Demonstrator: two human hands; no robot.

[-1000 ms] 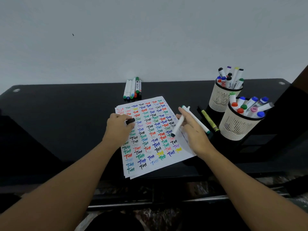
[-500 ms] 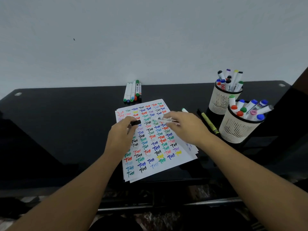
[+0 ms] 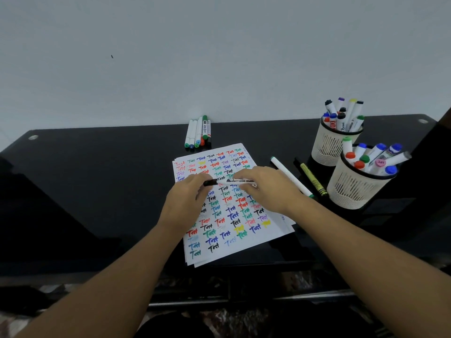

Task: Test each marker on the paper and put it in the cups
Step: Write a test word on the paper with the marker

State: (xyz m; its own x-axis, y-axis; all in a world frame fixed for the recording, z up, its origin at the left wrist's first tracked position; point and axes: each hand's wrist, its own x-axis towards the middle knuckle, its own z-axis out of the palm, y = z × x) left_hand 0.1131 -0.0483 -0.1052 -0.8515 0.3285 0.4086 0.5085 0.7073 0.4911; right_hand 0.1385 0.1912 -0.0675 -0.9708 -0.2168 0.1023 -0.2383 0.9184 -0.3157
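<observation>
A white sheet of paper (image 3: 234, 230) covered with coloured "Test" marks lies on the black table. Above it I hold a white marker (image 3: 238, 182) level between both hands. My left hand (image 3: 188, 203) pinches its black cap (image 3: 210, 182), which meets the marker's left end. My right hand (image 3: 268, 189) grips the barrel. Two cream mesh cups stand at the right, the far cup (image 3: 329, 147) and the near cup (image 3: 353, 189), both full of markers.
Several markers (image 3: 199, 132) lie in a bunch at the table's back edge by the wall. A white green-tipped marker (image 3: 290, 176) and a yellow-green marker (image 3: 313, 179) lie between paper and cups. The table's front edge runs below the paper.
My right hand swung the marker from tip-down over the paper to level and brought it leftward to the black cap in my left hand. A second white marker now lies on the table.
</observation>
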